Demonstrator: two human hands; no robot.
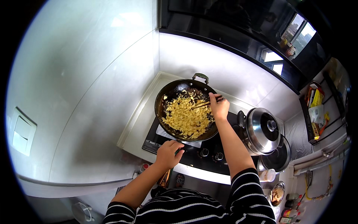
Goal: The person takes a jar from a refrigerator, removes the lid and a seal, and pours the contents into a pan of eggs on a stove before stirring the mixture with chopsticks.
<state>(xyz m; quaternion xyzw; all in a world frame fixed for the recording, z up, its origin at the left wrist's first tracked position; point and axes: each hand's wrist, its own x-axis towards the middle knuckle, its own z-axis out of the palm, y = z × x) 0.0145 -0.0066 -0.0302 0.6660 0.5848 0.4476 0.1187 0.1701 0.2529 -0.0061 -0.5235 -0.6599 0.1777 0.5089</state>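
Observation:
A dark two-handled wok (161,112) sits on the black gas stove (194,158), full of yellow chopped food (188,115) that looks like scrambled egg with darker bits near its far wall. My right hand (219,107) is closed on a pair of dark chopsticks (203,105), whose tips reach into the food. At the wok's near edge, my left hand (169,154) is closed around the near handle, which is mostly hidden by the fingers. The far handle (200,77) stands free by the wall.
Right of the wok stands a steel pot (261,130) with a lid, and a dark pan (276,155) lies beside it. Stove knobs (204,152) are on the near side. A jar (267,175) and a bowl of food (277,195) stand at the lower right. A wall rises at left.

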